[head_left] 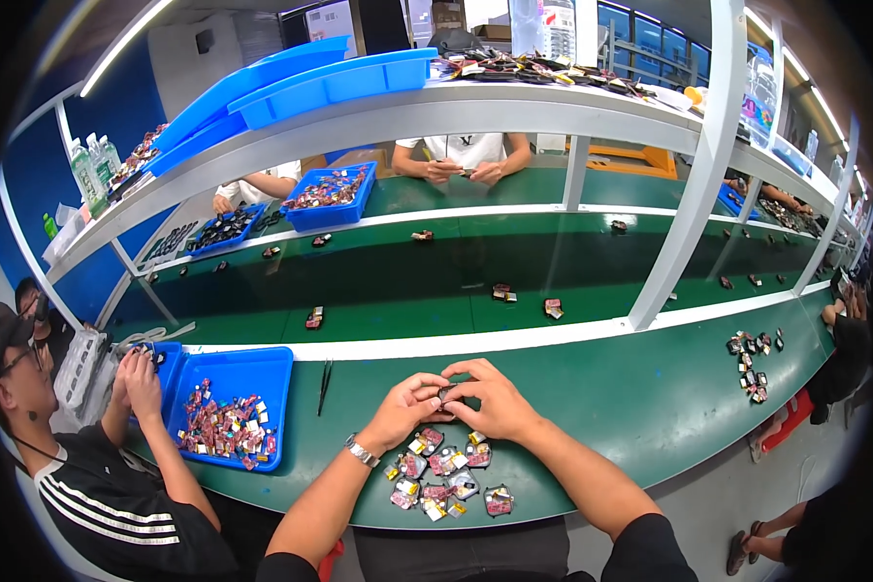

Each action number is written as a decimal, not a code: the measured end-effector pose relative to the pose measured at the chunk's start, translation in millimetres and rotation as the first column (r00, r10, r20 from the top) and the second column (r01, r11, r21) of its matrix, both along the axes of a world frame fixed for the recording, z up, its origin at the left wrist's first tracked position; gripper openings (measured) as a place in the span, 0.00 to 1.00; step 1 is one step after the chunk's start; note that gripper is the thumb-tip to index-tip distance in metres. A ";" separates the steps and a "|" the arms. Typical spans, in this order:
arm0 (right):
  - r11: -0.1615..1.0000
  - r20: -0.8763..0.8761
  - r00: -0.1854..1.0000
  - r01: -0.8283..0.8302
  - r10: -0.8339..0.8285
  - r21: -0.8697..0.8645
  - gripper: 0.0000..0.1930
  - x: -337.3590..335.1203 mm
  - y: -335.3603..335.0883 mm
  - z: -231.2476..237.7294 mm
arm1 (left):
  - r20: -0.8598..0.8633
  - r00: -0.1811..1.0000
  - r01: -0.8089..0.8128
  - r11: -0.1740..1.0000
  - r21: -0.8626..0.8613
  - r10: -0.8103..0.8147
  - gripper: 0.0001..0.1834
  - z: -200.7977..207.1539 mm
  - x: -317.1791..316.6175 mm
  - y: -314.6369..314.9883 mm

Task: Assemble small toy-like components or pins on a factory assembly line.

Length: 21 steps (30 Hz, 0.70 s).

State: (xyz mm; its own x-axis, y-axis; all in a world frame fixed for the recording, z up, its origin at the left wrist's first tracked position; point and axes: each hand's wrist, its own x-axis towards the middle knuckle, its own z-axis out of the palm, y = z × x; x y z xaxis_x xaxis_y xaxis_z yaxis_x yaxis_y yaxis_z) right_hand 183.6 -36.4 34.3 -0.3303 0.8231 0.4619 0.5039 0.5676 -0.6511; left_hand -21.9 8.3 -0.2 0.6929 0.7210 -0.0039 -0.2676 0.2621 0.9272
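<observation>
Over the near edge of the green worktop, my left hand (404, 409) and my right hand (498, 402) come together, fingers closed around a small dark electronic unit (446, 395). Most of that unit is hidden by my fingers. Just below my hands, several small electronic assemblies (442, 464), red boards with silver and yellow parts in dark shells, lie in a loose group. A pair of black tweezers (325, 388) rests to the left of my left hand.
Left of me stands a blue tray (287, 388) of red boards, beside a seated co-worker (116, 485). A white frame post (684, 184) and shelf (514, 97) rise ahead. Across the green conveyor (388, 281), scattered units lie and other people work. More assemblies (750, 369) sit at right.
</observation>
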 end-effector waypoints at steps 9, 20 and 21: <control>0.998 -0.012 0.999 0.042 -0.042 0.035 0.05 -2.8 -2.4 -3.4 | -0.003 0.999 -0.051 0.998 -0.022 0.051 0.14 0.4 1.6 -0.8; 0.981 -0.039 0.988 0.153 -0.150 0.118 0.06 -11.8 -1.3 -13.7 | 0.057 0.997 -0.054 0.998 -0.040 0.056 0.14 -1.1 1.7 -0.3; 0.981 -0.039 0.988 0.156 -0.152 0.118 0.06 -11.2 -0.8 -15.7 | 0.057 0.997 -0.051 0.998 -0.039 0.053 0.14 -1.1 2.4 0.0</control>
